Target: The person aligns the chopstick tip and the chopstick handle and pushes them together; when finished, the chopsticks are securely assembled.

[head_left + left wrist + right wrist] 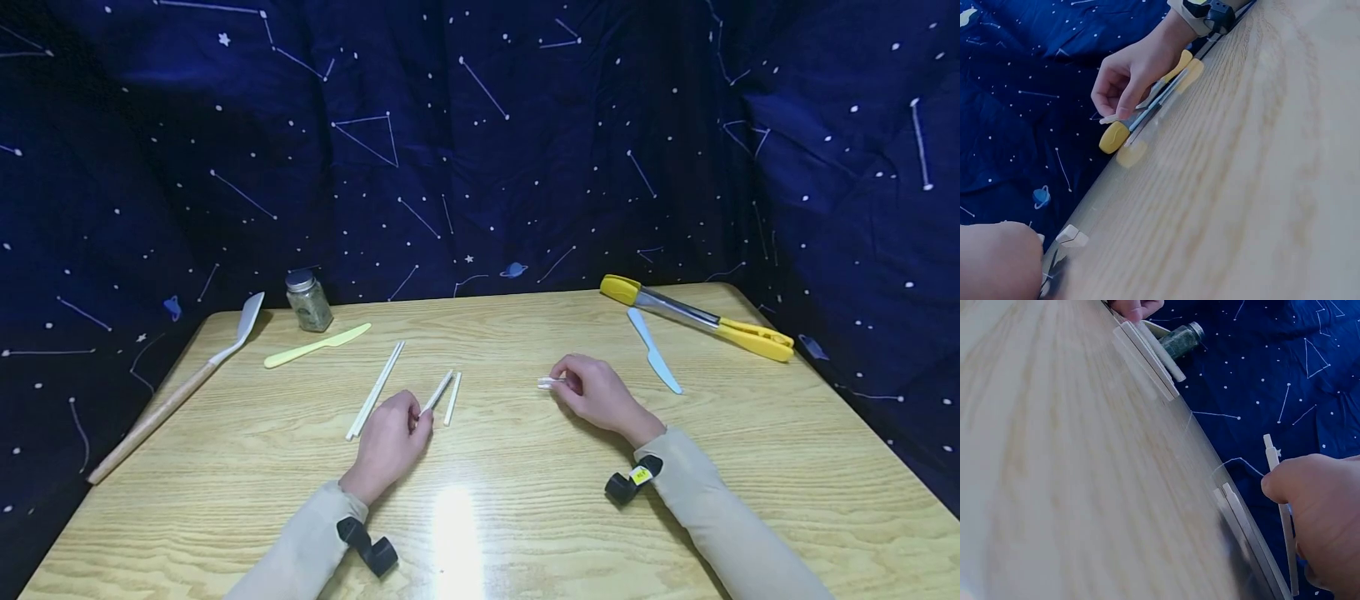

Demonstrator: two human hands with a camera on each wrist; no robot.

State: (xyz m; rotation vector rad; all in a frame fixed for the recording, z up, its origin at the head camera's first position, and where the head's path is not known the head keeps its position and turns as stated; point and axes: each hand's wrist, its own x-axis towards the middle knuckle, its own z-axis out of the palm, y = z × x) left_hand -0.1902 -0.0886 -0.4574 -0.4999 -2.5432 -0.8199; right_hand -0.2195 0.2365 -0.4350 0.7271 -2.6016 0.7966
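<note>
My left hand (390,435) pinches the near end of a short white stick (438,389) between thumb and fingers. A second short white stick (453,399) lies just to its right, and a pair of long white chopsticks (375,392) lies to the left of that hand. My right hand (597,393) holds a short white stick (1285,528) with a narrower tip, raised off the table. Under it, another white stick (1249,537) rests on the wood. Fingers hide most of both sticks in the head view.
On the left lie a wooden-handled spatula (176,400) and a yellow knife (318,346), with a spice jar (309,302) behind. A blue knife (654,350) and yellow tongs (697,318) lie right of my right hand. A starry cloth (480,167) surrounds the table (510,517).
</note>
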